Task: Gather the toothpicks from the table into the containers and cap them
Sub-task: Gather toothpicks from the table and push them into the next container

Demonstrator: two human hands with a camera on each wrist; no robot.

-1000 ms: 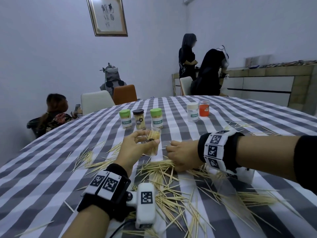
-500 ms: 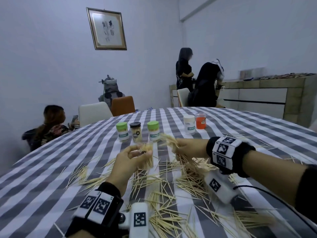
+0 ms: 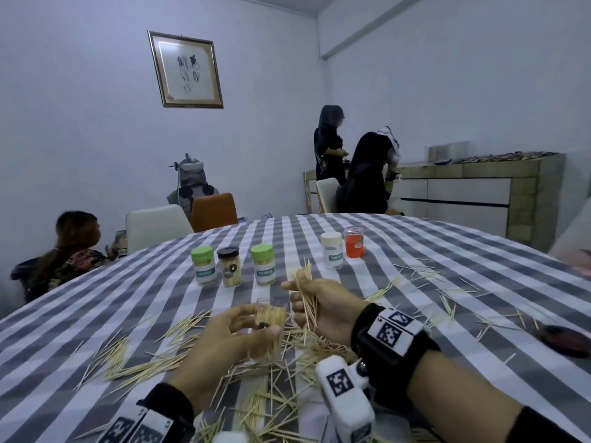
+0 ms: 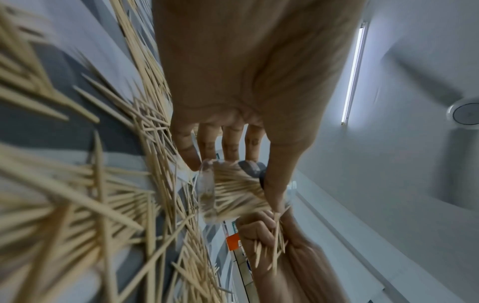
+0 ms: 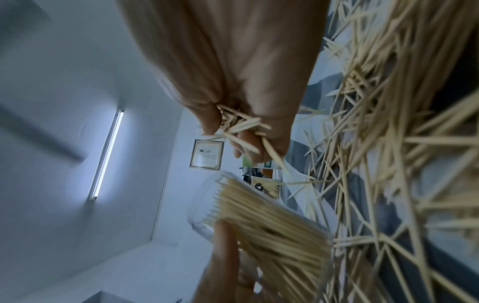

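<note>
Wooden toothpicks (image 3: pixel 198 362) lie scattered in loose heaps on the grey-and-white checked surface (image 3: pixel 96 314), mostly beneath and around both hands. The left hand (image 3: pixel 224 340) curls its fingers and thumb around a clear jar (image 3: pixel 268 330), uncapped and already packed with toothpicks, tilted with its mouth toward the right hand. The right hand (image 3: pixel 323 305), just beside the jar's mouth, is closed in a fist on a bunch of toothpicks (image 3: pixel 305 292) that bristles out above and below the fingers. Beyond the hands stand five capped jars: two with green caps (image 3: pixel 203 265) (image 3: pixel 263 264) flank one with a black cap (image 3: pixel 229 266), and further to the right hand's side a white-capped one (image 3: pixel 332 250) sits just beside an orange one (image 3: pixel 354 242). More stray toothpicks lie past the right wrist. Both wrists wear black bands (image 3: pixel 391 343) with printed square markers.
</note>
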